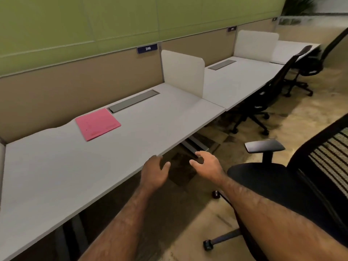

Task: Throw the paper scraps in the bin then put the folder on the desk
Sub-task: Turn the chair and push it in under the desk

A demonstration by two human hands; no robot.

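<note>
On the white desk, near its rear partition, lies the pink folder, flat and apparently already set down, while the left hand and right hand hover empty, fingers loosely spread, at the front edge.

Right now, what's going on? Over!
Left hand and right hand open, empty, at the desk edge. Pink folder flat on desk. No scraps or bin visible. Path clear.

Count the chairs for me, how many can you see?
3. One chair is right beside the person's right arm. A second chair is at the next desk along. A third chair is farther back. More may be hidden beyond the picture's edge.
</note>
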